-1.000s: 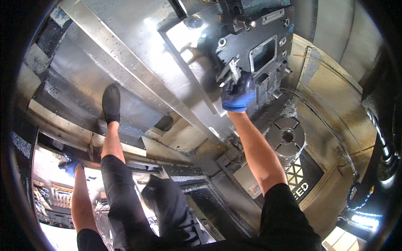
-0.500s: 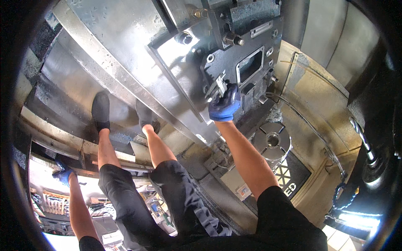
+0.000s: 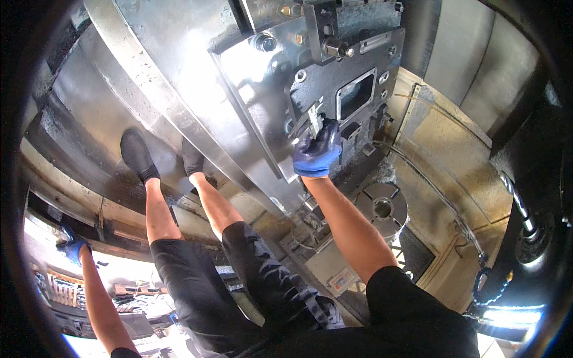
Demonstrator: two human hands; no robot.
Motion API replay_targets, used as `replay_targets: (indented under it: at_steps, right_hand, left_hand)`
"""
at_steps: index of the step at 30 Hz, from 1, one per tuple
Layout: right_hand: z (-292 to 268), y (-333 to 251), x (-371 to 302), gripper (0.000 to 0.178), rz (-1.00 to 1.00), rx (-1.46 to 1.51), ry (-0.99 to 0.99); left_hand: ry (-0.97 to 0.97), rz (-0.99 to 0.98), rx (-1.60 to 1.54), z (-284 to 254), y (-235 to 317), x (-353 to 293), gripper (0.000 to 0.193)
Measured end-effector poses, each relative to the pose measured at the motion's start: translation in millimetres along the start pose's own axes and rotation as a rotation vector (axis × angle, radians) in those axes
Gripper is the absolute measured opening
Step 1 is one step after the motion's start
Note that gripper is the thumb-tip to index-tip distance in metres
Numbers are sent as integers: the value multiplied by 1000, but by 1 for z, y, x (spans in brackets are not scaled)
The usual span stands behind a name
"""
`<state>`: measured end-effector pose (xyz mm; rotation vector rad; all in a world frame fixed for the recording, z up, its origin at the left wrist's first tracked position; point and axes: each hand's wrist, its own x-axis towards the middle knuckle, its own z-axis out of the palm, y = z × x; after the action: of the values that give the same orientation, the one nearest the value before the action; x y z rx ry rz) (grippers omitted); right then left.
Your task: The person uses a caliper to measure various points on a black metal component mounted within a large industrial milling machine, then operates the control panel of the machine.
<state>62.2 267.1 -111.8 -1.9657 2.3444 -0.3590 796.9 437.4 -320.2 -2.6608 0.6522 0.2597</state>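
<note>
My right hand, in a blue and dark coated glove, is closed round a silver caliper. The caliper's jaws point up at a dark metal workpiece plate, just left of its rectangular window; whether they touch it I cannot tell. Far out at the left, my left hand, gloved alike, is at the metal edge of the machine opening. Its fingers are dark and too small to make out.
Clamp bolts hold the plate against a shiny fixture. Below it sits a round slotted chuck. A hose hangs to its right. A drill bit juts out at the right. Metal ledges cross the left, near my feet.
The view has shifted slightly, and my feet and legs sit differently in it. My right hand stays by the plate with the caliper, whose jaws now stand more upright.
</note>
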Motion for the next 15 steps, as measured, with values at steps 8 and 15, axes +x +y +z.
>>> replay_targets:
  at_steps: [8, 15]
  right_hand:
    - [9, 5, -1, 33, 79, 114, 55]
    - [0, 3, 3, 33, 128, 225, -10]
  left_hand:
    - [21, -25, -31, 10, -3, 9, 105]
    - [-55, -37, -71, 11, 3, 8, 111]
